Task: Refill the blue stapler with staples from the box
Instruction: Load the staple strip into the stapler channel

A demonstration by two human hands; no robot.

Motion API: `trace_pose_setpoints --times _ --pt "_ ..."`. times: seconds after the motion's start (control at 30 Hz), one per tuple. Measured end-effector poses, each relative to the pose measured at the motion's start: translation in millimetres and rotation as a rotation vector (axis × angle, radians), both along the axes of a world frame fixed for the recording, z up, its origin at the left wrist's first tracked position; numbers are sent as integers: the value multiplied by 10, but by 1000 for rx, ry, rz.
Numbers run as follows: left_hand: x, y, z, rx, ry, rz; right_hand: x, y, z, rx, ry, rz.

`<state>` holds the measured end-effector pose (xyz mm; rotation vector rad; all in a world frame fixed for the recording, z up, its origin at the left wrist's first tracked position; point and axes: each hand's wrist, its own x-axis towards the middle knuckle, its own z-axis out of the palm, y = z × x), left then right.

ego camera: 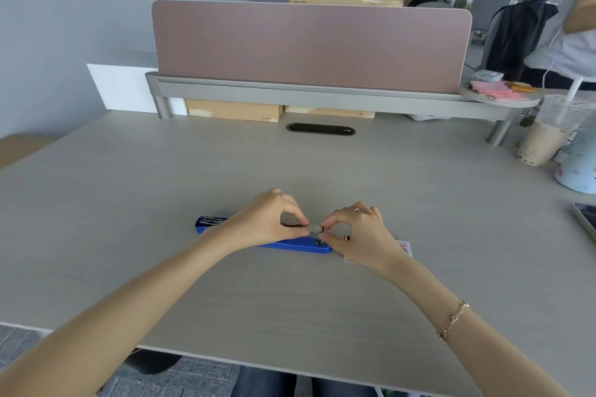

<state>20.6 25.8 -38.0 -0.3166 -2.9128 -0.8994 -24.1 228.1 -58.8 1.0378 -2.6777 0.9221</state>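
The blue stapler [292,244] lies opened flat on the bench [290,300]. Both my hands, left [267,219] and right [358,232], pinch a staple strip [315,228] just above it; loading and closing remain, I judge.

Illumination bright, even and diffuse; only soft, faint shadows beneath the hands on the desk [290,171]. No glare noted. Wide-angle distortion bows the partition [309,45] and stretches forearms toward the lower corners. Background figures slightly soft; centre reasonably sharp.
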Motion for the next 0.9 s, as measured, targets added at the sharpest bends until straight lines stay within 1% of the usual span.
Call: trace_pose_setpoints --times 0.27,0.4,0.5,0.7,0.9 --pt "-5 -68 -50 -15 14 -39 -3 42 -47 5 -8 -14" --pt "-8 -312 -101 -136 46 -37 8 54 -78 20 -19 -20" --pt "29 -515 -127 -193 20 11 7 43 -89 36 -31 -21" --pt "154 -851 -177 -55 -102 45 -4 44 -85 76 -40 -20" --pt "271 -1271 -244 137 -155 158 -3 55 -80 110 -60 -30"
